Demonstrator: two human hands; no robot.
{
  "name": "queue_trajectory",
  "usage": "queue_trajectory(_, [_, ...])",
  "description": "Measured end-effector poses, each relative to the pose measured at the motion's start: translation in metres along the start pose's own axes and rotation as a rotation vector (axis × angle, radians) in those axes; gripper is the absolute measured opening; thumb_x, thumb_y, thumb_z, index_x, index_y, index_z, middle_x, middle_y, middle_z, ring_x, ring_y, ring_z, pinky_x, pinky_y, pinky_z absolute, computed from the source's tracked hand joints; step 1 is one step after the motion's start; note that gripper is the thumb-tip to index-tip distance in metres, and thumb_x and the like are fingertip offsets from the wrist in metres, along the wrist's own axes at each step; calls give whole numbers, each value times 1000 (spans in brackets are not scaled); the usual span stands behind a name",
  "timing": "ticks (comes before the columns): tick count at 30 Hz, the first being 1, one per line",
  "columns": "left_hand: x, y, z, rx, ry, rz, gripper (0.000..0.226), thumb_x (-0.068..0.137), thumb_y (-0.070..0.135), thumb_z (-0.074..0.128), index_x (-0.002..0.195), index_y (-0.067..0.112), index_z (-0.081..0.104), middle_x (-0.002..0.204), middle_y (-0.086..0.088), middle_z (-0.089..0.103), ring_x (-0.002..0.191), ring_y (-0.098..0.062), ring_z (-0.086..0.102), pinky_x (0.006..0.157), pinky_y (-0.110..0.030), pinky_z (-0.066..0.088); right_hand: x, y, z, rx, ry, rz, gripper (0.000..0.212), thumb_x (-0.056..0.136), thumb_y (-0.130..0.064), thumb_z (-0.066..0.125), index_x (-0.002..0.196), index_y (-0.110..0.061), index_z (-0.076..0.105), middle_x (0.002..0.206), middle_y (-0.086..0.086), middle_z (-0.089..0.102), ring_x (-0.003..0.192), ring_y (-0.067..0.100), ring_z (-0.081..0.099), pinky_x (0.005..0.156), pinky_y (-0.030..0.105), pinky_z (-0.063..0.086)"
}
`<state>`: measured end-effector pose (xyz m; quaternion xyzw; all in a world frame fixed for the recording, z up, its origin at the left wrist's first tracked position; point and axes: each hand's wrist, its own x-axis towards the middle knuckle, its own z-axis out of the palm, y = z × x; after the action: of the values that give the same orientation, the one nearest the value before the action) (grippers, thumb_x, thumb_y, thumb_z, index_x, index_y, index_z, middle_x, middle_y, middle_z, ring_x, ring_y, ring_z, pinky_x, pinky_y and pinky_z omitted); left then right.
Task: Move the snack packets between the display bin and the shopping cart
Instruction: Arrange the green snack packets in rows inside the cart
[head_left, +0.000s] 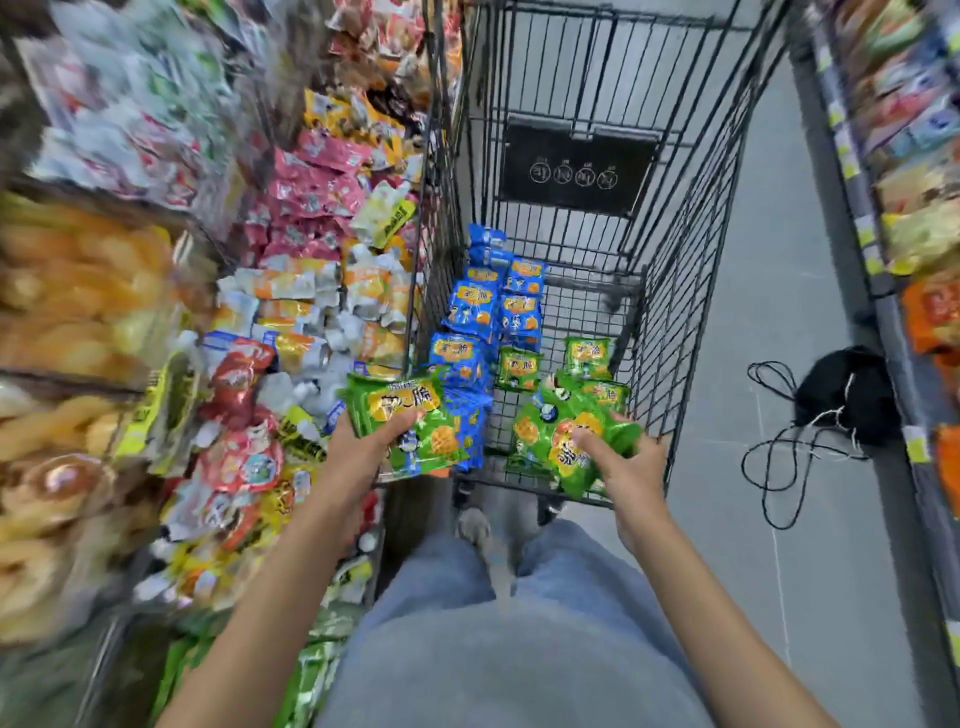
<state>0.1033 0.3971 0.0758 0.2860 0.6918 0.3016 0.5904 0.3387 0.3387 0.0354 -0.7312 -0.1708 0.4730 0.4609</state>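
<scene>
Filling the middle of the view, the shopping cart (691, 312) is a deep basket of thin black wire with a flat black sign plate (576, 169) hung on its far wall. Left of it, the display bin (78, 378) is heaped with glossy, crinkled foil packets. Most of them are smeared by blur, so their print cannot be read. A blurred shelf (909, 208) is cut off at the right edge, above a smooth grey floor (779, 260). Faded blue jeans (493, 623) hide the cart's near end. A soft black bag (841, 395) trailing looped cords lies on the floor.

Flat rectangular blue packets (488, 312) lie in two overlapping rows along the cart's left side, long axes running away from the person. Two loose green packets (519, 369) lie face up beside them.

The left hand (363, 441) grips a stack of green packets (415, 415) at the cart's near-left corner, with blue ones partly hidden underneath. Its thumb lies on top, and the stack's long axis slants from upper left to lower right. The right hand (631, 467) clasps a fanned green bunch (561, 436) over the cart's near end, forefinger straight along the top. The top packet's title sits at the end nearest the person.
</scene>
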Motion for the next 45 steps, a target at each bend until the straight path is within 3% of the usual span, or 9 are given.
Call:
queue_trajectory(4, [-47, -37, -9, -105, 162, -62, 48, 75, 30, 76, 117, 24, 54, 112, -3, 68, 105, -26, 64, 93, -47, 48, -10, 2, -12, -56, -155, -19, 21, 75, -14, 76, 69, -18, 56, 61, -8, 58, 57, 11, 55, 62, 30, 51])
queue_trajectory(9, [-115, -86, -5, -352, 349, -72, 80, 59, 27, 83, 131, 13, 51, 123, -11, 64, 110, -28, 62, 97, -49, 47, -19, -4, -29, -117, -413, -94, 18, 76, -8, 74, 75, -16, 58, 65, -8, 63, 52, 0, 57, 48, 11, 45])
queue_trajectory(18, [-256, -189, 4, -807, 804, -67, 43, 77, 20, 71, 119, 16, 61, 98, -1, 72, 71, -9, 71, 56, -21, 54, -92, 13, 3, -321, -1008, -47, 10, 80, -3, 68, 83, -11, 64, 64, -7, 70, 56, 5, 64, 52, 21, 52])
queue_trajectory(22, [-296, -219, -6, -948, 940, -66, 46, 78, 17, 71, 121, 12, 61, 100, -3, 73, 76, -13, 71, 60, -24, 57, -139, 28, 33, -437, -1196, -42, 10, 80, -3, 68, 84, -12, 65, 88, 8, 69, 84, 25, 64, 80, 43, 51])
queue_trajectory(29, [-312, -249, -56, -1068, 1042, -47, 41, 79, 16, 70, 119, 11, 62, 105, -7, 71, 86, -18, 69, 67, -29, 58, -199, 63, 97, -616, -1340, -33, 11, 77, -13, 73, 80, -16, 62, 82, 6, 68, 71, 22, 65, 57, 34, 53])
queue_trajectory(35, [-304, -270, -127, -1119, 1067, -89, 42, 76, 23, 73, 114, 20, 57, 111, -3, 68, 103, -23, 63, 87, -37, 49, -243, 93, 160, -699, -1339, -45, 26, 79, -25, 71, 91, -5, 59, 97, 13, 58, 97, 32, 56, 99, 54, 41])
queue_trajectory(40, [-303, -282, -171, -1083, 1037, -132, 48, 68, 29, 77, 112, 22, 59, 104, 1, 71, 106, -22, 63, 93, -42, 48, -268, 116, 196, -752, -1324, -47, 29, 80, -17, 70, 68, -16, 44, 65, -9, 51, 69, 7, 52, 67, 16, 36])
queue_trajectory(42, [-302, -288, -182, -1094, 1017, -147, 61, 65, 31, 78, 121, 17, 57, 113, -4, 69, 108, -24, 63, 100, -48, 45, -272, 125, 206, -832, -1368, -43, 17, 78, -10, 72, 91, -6, 61, 85, -2, 70, 84, 9, 62, 74, 11, 46])
queue_trajectory(45, [-297, -294, -193, -1138, 1017, -197, 71, 63, 35, 79, 125, 19, 48, 120, -1, 63, 111, -22, 59, 102, -46, 42, -280, 136, 237, -955, -1368, -94, 69, 78, -3, 70, 138, 1, 35, 138, 15, 47, 113, 20, 54, 93, 21, 41])
